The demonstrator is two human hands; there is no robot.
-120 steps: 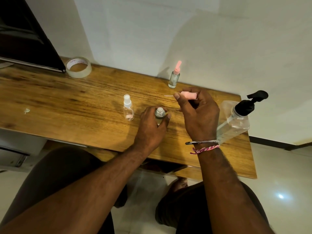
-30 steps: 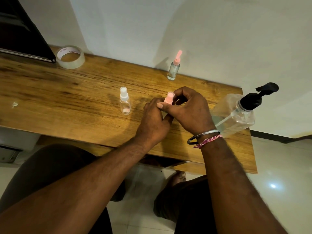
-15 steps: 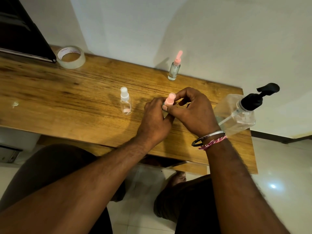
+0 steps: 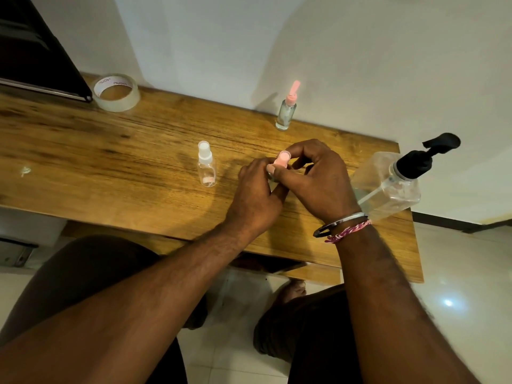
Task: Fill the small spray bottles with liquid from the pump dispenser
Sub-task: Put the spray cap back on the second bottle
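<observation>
My left hand (image 4: pixel 256 189) grips a small clear spray bottle on the wooden table (image 4: pixel 110 167); its body is almost fully hidden by my fingers. My right hand (image 4: pixel 315 176) pinches the pink spray cap (image 4: pixel 282 159) that sits on top of that bottle. A second small bottle with a white cap (image 4: pixel 206 169) stands just left of my hands. A third, with a pink cap (image 4: pixel 286 108), stands at the back by the wall. The large clear pump dispenser with a black pump head (image 4: pixel 393 181) stands at the table's right end, beside my right wrist.
A roll of clear tape (image 4: pixel 115 92) lies at the back left, next to a dark flat object (image 4: pixel 33 59) leaning at the table's left end. A small white scrap (image 4: pixel 25 171) lies on the left. My knees are below the table's front edge.
Four seconds ago my right hand held the pink cap above and apart from the open bottle. It now sits on the bottle's neck, and my right fingers have shifted around it over the last second.
</observation>
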